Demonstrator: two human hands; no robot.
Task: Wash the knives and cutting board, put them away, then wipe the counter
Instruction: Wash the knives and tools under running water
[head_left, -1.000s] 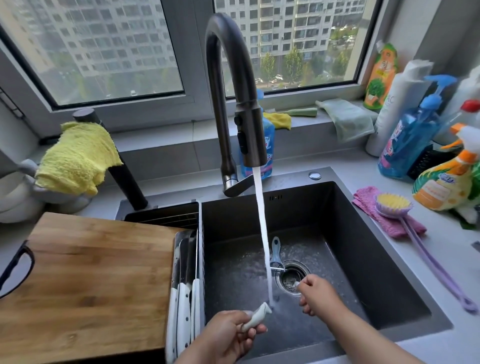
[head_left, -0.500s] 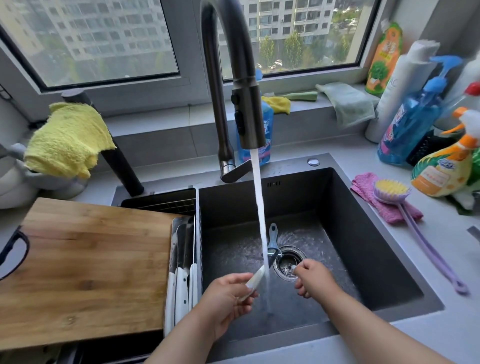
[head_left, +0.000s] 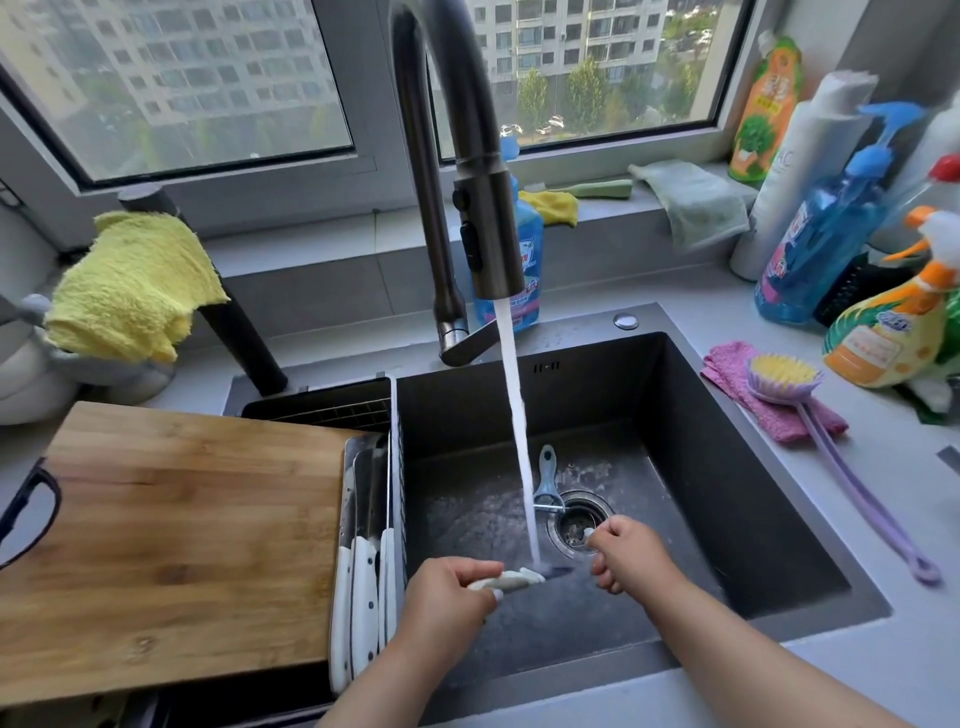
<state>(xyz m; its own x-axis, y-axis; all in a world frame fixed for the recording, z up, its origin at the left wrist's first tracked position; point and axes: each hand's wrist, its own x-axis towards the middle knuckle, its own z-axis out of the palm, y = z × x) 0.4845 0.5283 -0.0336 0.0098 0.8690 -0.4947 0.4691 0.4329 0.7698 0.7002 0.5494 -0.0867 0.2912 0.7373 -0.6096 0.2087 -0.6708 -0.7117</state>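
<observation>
My left hand (head_left: 447, 597) grips the white handle of a small knife (head_left: 511, 579) low in the dark sink (head_left: 727, 467). Its dark blade points right and lies level under the running water from the faucet (head_left: 485, 234). My right hand (head_left: 631, 556) hovers just right of the blade tip with curled fingers, and nothing shows in it. The wooden cutting board (head_left: 171, 545) lies over the sink's left side. Several white-handled knives (head_left: 363, 577) lie in the drain rack between board and basin.
A blue peeler (head_left: 545, 478) lies by the drain. A pink cloth (head_left: 769, 400) and a long purple brush (head_left: 784, 376) sit on the right counter, with spray bottles (head_left: 883, 332) behind. A yellow cloth (head_left: 130, 286) hangs at the left.
My left hand has swung the knife from pointing up-right to level under the stream. My right hand has stayed beside it, fingers curled.
</observation>
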